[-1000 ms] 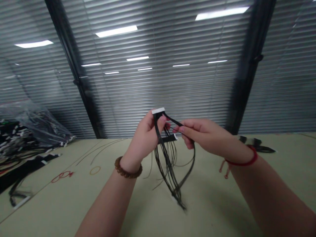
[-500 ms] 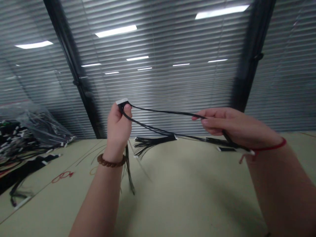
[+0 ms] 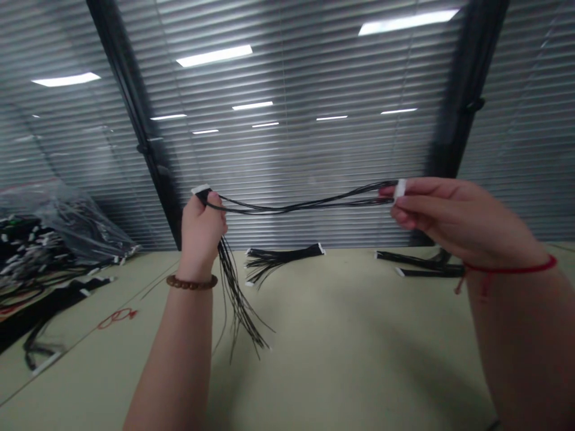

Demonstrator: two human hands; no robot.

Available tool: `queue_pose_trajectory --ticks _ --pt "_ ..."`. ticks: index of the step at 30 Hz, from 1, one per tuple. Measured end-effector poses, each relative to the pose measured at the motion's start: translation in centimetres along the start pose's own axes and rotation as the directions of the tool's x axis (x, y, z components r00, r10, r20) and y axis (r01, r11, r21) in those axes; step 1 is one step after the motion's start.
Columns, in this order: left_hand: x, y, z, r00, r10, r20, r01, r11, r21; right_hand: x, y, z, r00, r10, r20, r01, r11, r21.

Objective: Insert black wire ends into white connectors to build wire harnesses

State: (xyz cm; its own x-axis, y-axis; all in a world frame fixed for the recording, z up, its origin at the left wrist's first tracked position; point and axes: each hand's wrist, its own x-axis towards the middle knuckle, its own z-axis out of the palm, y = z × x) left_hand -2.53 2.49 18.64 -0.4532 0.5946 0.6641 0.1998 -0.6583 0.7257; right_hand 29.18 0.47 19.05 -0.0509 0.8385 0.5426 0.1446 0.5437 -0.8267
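Watching the head-camera feed from my remote station, I find the left hand closed around one end of a black wire harness, its fingers curled tightly over a white-tipped connector that pokes up and leftward out of the grip. The right hand pinches a second white connector in a narrow hold at the fingertips. Between them, the harness runs across my view, its long axis nearly level, rising slightly toward the right hand and sagging a little mid-span, well above the counter. Holding it this way, I judge, draws that run out straight, so the wires lie close together and stay off the counter. A loose spray of thin black wires drops from beneath the left hand, pointing down and slightly right, its ends hanging free. Farther out, a black harness bundle lies near the counter's far edge, and a second bundle rests beyond the right hand, both lying roughly crosswise to my view. Off to the left, a plastic bag sits beside a heap of harnesses, while slatted blinds fill the background.
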Motion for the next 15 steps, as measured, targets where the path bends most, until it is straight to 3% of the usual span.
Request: queue_pose_trajectory --ticks 5,9,12,15 --pt "-0.7 0.4 0.4 0.986 -0.008 0.167 0.002 0.999 0.035 0.9 1.0 1.1 0.984 -0.065 -0.165 0.072 0.997 0.037" --pt "-1.8 1.0 1.2 0.932 -0.016 0.362 -0.003 0.999 0.053 1.2 1.6 1.2 0.963 -0.169 -0.208 0.172 0.985 -0.005" --pt "-3.5 1.7 2.6 0.853 -0.015 0.522 -0.014 0.999 0.051 0.5 0.9 1.6 0.958 -0.258 -0.125 0.244 0.963 -0.117" --pt "-5.7 2.6 4.5 0.717 -0.002 0.697 -0.037 0.998 0.041 -0.6 -0.2 2.6 0.951 -0.290 0.108 0.307 0.925 -0.225"
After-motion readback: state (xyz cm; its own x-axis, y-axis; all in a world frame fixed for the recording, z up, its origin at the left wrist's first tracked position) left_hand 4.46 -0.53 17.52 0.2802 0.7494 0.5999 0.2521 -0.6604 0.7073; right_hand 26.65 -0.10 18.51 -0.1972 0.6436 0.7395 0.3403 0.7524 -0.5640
